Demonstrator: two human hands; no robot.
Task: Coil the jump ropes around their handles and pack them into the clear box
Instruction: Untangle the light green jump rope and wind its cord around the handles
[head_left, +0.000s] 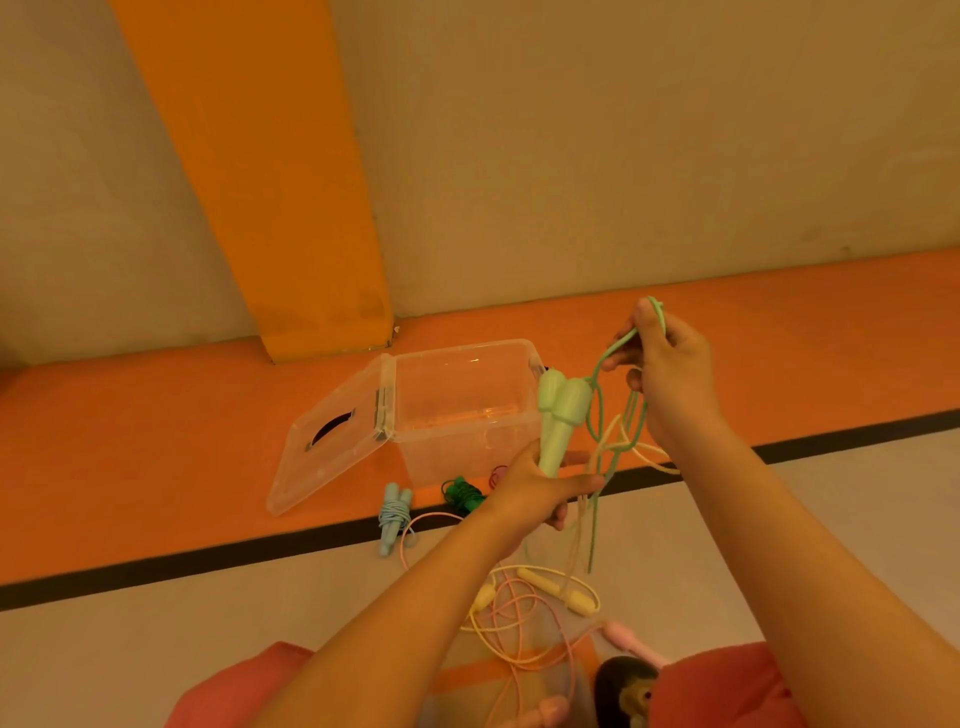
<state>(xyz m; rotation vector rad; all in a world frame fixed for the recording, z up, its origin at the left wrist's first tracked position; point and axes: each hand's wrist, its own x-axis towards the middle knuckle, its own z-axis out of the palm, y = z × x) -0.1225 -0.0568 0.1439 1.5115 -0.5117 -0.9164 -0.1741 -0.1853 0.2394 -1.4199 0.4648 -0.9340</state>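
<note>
My left hand (540, 493) grips the two pale green handles (560, 415) together, upright, in front of the clear box (462, 410). My right hand (667, 374) is raised to the right of them and pinches the green rope (618, 447), whose loops hang down between both hands. The box stands open on the orange floor, its lid (332, 431) folded out to the left. A coiled light blue rope (395, 514) and a coiled dark green rope (462, 493) lie in front of the box. A loose yellow rope (550, 587) and a loose pink rope (519, 639) lie tangled near my knees.
A black line (208, 561) divides the orange floor from the pale floor. An orange pillar (270, 208) and the wall stand behind the box. A small red rubber band (497, 474) lies by the box. My knees in red cloth (727, 686) fill the bottom edge.
</note>
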